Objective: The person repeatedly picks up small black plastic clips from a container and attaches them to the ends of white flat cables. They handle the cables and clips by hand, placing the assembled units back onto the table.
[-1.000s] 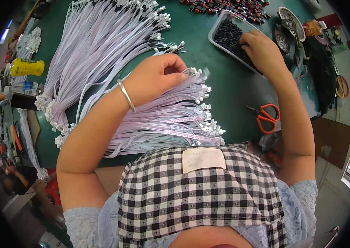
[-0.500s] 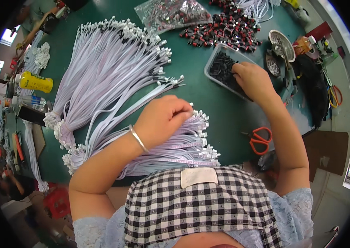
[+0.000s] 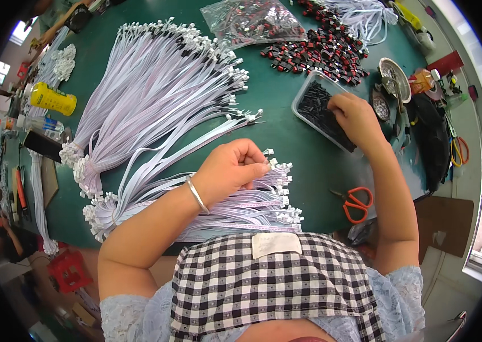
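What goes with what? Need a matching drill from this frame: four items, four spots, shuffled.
Items:
1. left hand
2. right hand
3. scissors
4. yellow bottle

Places:
A. far left of the table
B. on the cable ends
C. in the clear tray of black parts
D. bare green mat, near right forearm

Pairs: 1-B, 2-C, 3-D, 4-A

Green table (image 3: 286,114), white cable bundles (image 3: 155,97), orange scissors (image 3: 356,203)
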Motion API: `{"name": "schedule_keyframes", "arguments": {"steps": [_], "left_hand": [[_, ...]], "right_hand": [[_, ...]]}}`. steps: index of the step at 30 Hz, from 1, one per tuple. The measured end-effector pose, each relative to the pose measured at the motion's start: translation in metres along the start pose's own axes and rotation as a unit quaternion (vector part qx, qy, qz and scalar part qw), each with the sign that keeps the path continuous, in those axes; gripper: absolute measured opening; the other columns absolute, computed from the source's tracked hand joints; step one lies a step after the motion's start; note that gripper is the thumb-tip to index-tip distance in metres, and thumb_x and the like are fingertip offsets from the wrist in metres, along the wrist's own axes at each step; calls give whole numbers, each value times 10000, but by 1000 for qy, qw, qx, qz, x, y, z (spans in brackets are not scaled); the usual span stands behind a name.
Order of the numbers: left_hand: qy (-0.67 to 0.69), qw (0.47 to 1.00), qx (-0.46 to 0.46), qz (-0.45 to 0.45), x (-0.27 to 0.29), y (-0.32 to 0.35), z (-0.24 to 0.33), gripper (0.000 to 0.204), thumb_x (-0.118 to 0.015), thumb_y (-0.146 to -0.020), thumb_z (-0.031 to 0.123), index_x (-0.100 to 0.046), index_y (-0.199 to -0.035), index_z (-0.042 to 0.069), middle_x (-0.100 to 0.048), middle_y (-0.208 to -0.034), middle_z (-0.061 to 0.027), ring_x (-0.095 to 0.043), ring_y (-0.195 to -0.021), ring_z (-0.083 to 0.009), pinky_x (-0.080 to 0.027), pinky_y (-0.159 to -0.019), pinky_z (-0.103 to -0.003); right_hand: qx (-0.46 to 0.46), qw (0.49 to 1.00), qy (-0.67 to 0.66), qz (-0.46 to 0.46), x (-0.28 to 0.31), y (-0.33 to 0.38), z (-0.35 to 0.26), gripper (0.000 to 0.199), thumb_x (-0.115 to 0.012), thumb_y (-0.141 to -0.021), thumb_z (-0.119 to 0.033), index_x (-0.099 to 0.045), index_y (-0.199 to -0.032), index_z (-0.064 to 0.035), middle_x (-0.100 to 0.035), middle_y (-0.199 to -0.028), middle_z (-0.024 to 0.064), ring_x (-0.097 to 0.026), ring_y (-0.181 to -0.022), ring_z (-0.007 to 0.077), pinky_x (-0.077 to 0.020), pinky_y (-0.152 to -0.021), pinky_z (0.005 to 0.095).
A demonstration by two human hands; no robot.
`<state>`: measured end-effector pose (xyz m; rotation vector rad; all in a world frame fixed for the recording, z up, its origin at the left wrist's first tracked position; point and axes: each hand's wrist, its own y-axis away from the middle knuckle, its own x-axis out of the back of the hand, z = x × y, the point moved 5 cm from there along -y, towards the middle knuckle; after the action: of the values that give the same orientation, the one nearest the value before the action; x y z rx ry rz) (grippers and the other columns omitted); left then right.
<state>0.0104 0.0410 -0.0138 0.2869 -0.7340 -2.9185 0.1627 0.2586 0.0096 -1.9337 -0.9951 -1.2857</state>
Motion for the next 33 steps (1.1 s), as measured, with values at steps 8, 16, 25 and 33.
{"name": "schedule_keyframes", "arguments": {"steps": [8, 16, 25, 33], "left_hand": [[12, 1000, -23, 5, 1, -2, -1, 157, -682, -835, 104, -552, -888, 34, -579, -729, -10, -507, -581, -58, -403, -508, -193], [-9, 999, -50, -13, -3, -1, -5, 120, -649, -849, 89, -561, -905, 31, -574, -732, 9, -502, -591, -41, -408, -522, -189], [13, 1000, -4, -21, -4, 1, -2, 138, -642, -851, 91, -610, -962, 16, -606, -779, 2, -506, -612, -34, -419, -551, -174], [-11, 1000, -6, -22, -4, -1, -7, 88, -651, -836, 77, -591, -886, 35, -587, -749, 11, -503, -614, -33, -416, -552, -172]], "right_hand": [[4, 999, -40, 21, 4, -2, -7, 149, -635, -781, -35, -631, -930, -50, -615, -903, 126, -599, -846, 326, -477, -733, 383], [65, 987, -139, 58, 24, 28, -40, 148, -645, -747, 48, -639, -890, 8, -624, -853, 100, -636, -793, 241, -492, -694, 307], [-114, 796, -594, -17, -28, 62, -93, 92, -654, -810, 32, -641, -900, 46, -629, -840, 69, -637, -722, 123, -514, -632, 225], [-57, 875, -480, -13, -33, 57, -101, 138, -673, -794, 1, -658, -931, 2, -636, -844, 69, -622, -708, 114, -498, -618, 232]]}}
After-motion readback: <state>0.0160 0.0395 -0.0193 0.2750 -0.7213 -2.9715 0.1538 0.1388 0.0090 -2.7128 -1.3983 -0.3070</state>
